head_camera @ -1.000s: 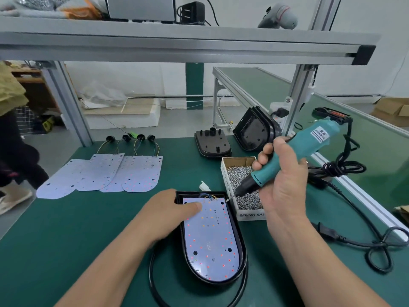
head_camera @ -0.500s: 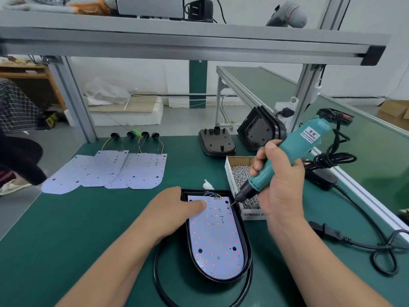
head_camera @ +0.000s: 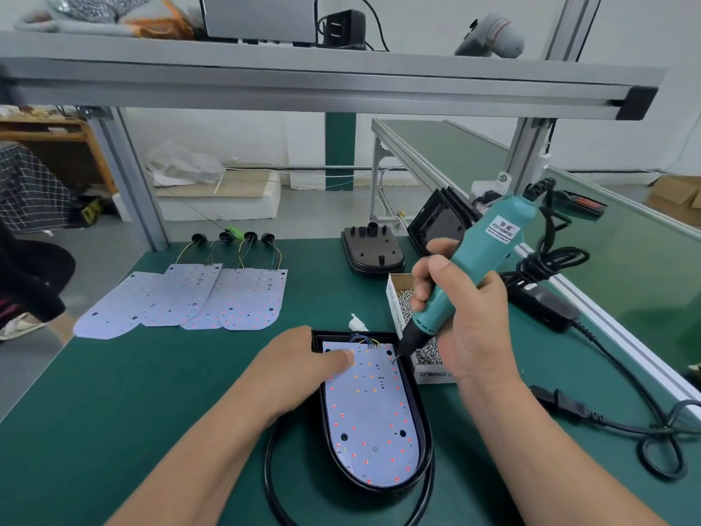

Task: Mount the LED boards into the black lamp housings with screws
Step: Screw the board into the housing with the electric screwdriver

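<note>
Screwdriver [head_camera: 470, 267] in right hand [head_camera: 466, 320], tip on board [head_camera: 373, 415]

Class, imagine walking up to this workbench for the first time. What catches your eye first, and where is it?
The teal electric screwdriver, gripped in the right hand, stands out, its tip at the top right corner of the white LED board in the black lamp housing at centre. The left hand presses the board's top left. Spare LED boards lie fanned out further left on the green table.
</note>
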A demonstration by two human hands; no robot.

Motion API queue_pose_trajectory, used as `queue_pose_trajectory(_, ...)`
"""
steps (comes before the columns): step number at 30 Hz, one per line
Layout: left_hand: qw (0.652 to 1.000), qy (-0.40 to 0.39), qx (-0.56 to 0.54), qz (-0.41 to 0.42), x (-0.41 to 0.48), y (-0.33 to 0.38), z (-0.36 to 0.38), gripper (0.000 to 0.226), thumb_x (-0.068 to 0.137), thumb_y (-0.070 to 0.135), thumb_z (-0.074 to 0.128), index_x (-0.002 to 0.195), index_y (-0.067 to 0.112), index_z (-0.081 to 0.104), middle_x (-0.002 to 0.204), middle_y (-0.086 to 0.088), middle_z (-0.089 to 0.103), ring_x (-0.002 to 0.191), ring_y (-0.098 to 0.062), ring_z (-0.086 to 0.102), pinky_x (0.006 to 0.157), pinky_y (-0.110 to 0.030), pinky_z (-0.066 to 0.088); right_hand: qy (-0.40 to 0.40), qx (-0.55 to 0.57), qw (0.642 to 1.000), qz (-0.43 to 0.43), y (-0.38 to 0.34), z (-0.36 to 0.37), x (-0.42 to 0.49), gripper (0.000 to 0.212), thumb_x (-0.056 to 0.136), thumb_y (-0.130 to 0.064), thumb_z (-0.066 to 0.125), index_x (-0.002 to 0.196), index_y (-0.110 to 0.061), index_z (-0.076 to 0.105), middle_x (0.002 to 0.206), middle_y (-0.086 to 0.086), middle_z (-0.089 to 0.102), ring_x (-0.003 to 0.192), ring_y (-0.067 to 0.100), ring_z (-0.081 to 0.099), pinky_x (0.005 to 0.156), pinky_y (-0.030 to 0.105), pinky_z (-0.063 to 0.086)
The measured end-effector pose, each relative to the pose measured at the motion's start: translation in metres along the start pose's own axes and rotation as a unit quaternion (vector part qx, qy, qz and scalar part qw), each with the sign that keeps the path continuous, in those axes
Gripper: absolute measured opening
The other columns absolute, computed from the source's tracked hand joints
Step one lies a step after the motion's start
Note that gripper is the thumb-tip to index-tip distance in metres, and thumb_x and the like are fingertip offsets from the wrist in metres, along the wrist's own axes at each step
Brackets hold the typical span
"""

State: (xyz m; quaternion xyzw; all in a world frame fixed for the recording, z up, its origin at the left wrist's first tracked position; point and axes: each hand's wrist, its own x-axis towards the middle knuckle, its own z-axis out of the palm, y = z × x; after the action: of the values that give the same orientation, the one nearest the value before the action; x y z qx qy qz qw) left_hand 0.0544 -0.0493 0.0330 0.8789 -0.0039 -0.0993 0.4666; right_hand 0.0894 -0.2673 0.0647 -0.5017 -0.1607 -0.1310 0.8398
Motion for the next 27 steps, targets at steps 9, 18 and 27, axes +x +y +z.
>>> queue_pose_trajectory(9, 1.000, 0.006, 0.003, 0.006, 0.002, -0.002, 0.002, 0.047, 0.076, 0.055, 0.064, 0.096, 0.014, 0.073, 0.093, -0.006, 0.077, 0.086, -0.028, 0.072, 0.093, -0.048, 0.057, -0.008, -0.044, 0.999, 0.002, 0.008, 0.001, 0.002, 0.014, 0.094, -0.014, 0.067, 0.085, -0.019, 0.057, 0.067, 0.009, 0.050, 0.056, 0.026, 0.044, 0.056, 0.035, 0.044)
queue_pose_trajectory(18, 1.000, 0.023, -0.011, -0.009, 0.004, -0.005, 0.003, 0.050, 0.075, 0.052, 0.066, 0.090, 0.005, 0.064, 0.075, 0.004, 0.058, 0.070, -0.017, 0.055, 0.075, -0.036, 0.042, -0.054, -0.062, 0.997, 0.005, 0.012, 0.002, 0.004, 0.012, 0.094, -0.011, 0.067, 0.088, -0.018, 0.059, 0.065, 0.005, 0.050, 0.056, 0.028, 0.047, 0.059, 0.037, 0.045)
queue_pose_trajectory(27, 1.000, 0.007, 0.002, 0.006, 0.002, -0.003, 0.004, 0.047, 0.076, 0.055, 0.066, 0.086, 0.009, 0.065, 0.075, -0.008, 0.060, 0.070, -0.016, 0.053, 0.075, -0.039, 0.045, -0.039, -0.071, 0.996, -0.032, -0.004, 0.002, -0.002, 0.005, 0.094, -0.018, 0.068, 0.092, -0.017, 0.064, 0.067, 0.008, 0.054, 0.059, 0.028, 0.051, 0.062, 0.040, 0.047)
